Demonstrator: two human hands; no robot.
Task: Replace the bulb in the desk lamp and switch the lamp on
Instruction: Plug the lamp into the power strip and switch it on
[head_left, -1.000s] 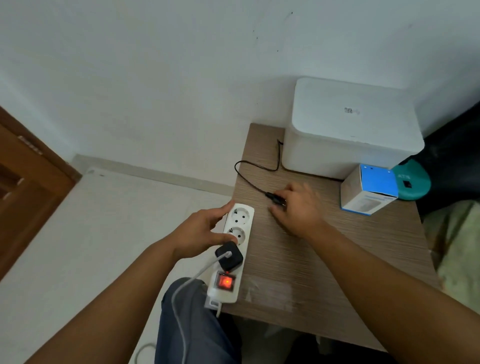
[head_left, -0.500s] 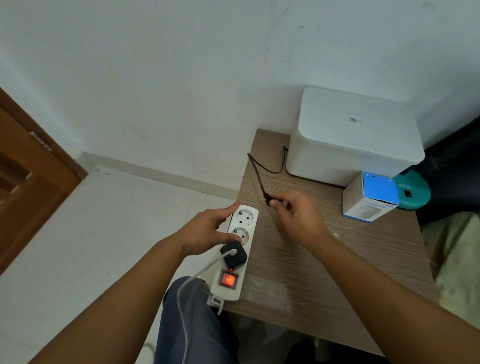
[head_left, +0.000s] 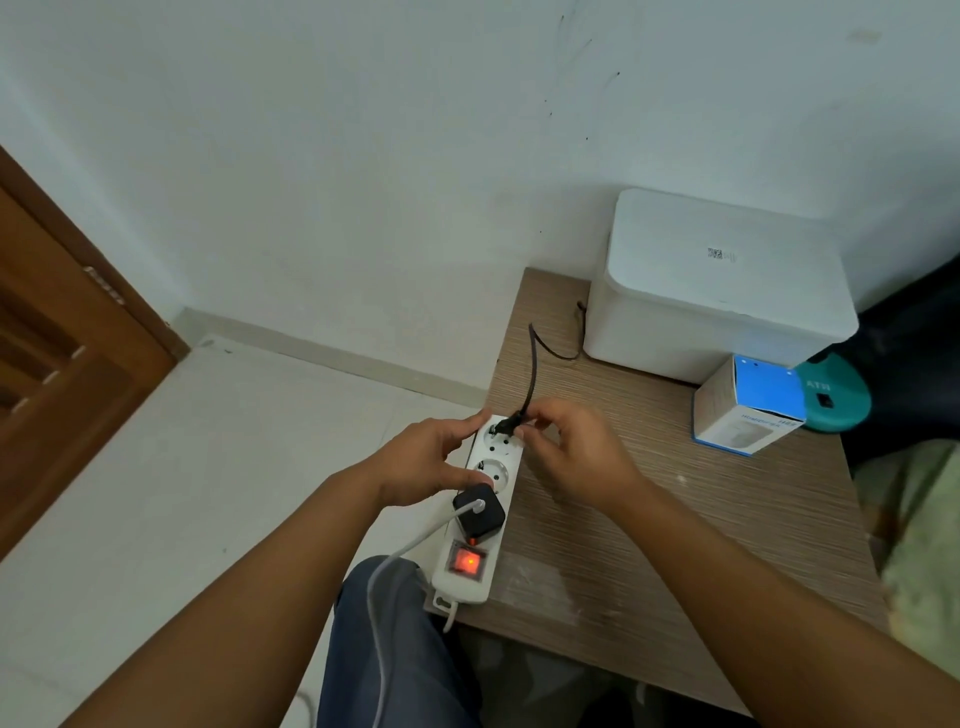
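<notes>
A white power strip (head_left: 492, 470) lies along the left edge of the wooden table (head_left: 675, 519); its red switch (head_left: 467, 563) glows. My left hand (head_left: 423, 460) presses on the strip's left side, holding it. My right hand (head_left: 574, 452) pinches a small black plug (head_left: 505, 427) just above the strip's farthest socket. The plug's black cord (head_left: 532, 371) runs back behind a white box. A black adapter (head_left: 479, 513) with a white cable sits in the third socket. No lamp or bare bulb is in view.
A white lidded box (head_left: 722, 291) stands at the table's back against the wall. A small blue-and-white carton (head_left: 748, 408) and a teal round object (head_left: 834, 397) are at the right. A wooden door (head_left: 57, 332) is at the left. My knee (head_left: 395, 649) is below.
My right hand picked the black plug off the table and carried it left, over the strip's farthest socket. The left hand stayed on the strip.
</notes>
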